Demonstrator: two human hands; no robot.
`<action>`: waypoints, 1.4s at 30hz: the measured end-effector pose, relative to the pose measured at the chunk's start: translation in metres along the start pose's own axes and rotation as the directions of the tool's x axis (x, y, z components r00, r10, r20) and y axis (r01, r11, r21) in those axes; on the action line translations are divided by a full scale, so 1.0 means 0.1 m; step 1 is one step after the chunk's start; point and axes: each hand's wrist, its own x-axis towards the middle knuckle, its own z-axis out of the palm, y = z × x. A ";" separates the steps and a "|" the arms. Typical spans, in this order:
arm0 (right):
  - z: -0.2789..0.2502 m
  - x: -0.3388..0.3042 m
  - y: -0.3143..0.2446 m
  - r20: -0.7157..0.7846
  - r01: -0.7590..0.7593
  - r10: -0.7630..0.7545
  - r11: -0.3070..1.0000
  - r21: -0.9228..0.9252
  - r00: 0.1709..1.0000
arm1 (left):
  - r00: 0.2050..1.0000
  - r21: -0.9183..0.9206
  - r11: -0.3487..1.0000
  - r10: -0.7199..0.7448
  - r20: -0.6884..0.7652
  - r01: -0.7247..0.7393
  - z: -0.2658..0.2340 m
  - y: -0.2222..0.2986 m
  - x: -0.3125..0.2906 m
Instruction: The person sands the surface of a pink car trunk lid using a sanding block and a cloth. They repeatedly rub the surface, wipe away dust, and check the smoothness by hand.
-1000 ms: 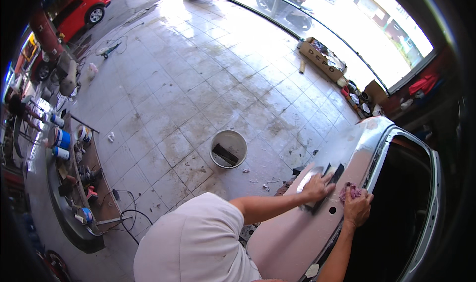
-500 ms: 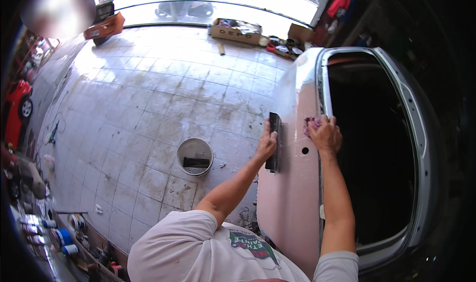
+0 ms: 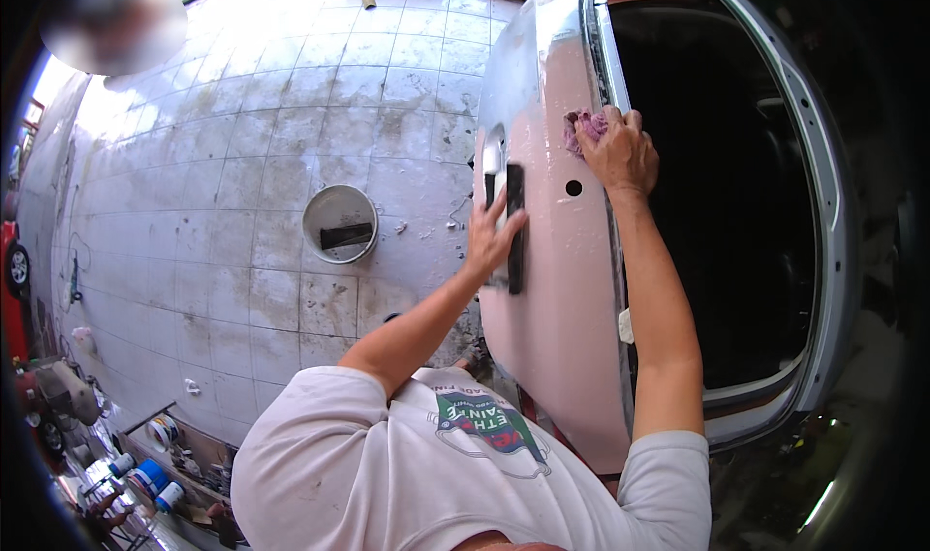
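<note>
My left hand, slightly blurred, holds a long black sanding block flat against the pink-coated vehicle door panel. Its fingers lie across the block's left side. Farther up, my right hand grips a crumpled purple-pink cloth and rests at the panel's edge beside the window opening. Wet drops and streaks show on the coating below the cloth. A round dark hole sits in the panel between my two hands. The block partly hides the area around the handle recess.
A round bucket with a dark strip inside stands on the tiled floor to the left. The dark window opening lies right of my right arm. Paint cans crowd the lower left, and a red car is at the far left.
My view has tipped nearer to me. The sanding block has slid toward me along the panel, past the hole. My right hand and cloth stay at about the same spot on the door.
</note>
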 end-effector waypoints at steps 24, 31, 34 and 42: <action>0.14 0.06 -0.01 -0.071 0.039 -0.043 0.998 -0.051 0.997 | 0.996 0.020 1.000 0.012 -0.094 -0.011 0.02 0.56 1.52; 0.12 0.07 -0.03 -0.062 0.038 -0.043 0.997 -0.073 0.997 | 0.958 -0.011 0.999 0.041 -0.285 -0.046 0.24 0.37 1.18; 0.09 0.08 -0.08 -0.061 0.041 -0.045 0.996 -0.075 0.997 | 0.965 -0.128 0.991 -0.080 -0.251 0.049 -0.04 1.02 1.92; 0.12 0.05 0.00 -0.051 0.004 -0.010 0.994 -0.107 0.999 | 0.976 -0.044 0.997 0.054 -0.209 -0.064 0.14 0.35 0.39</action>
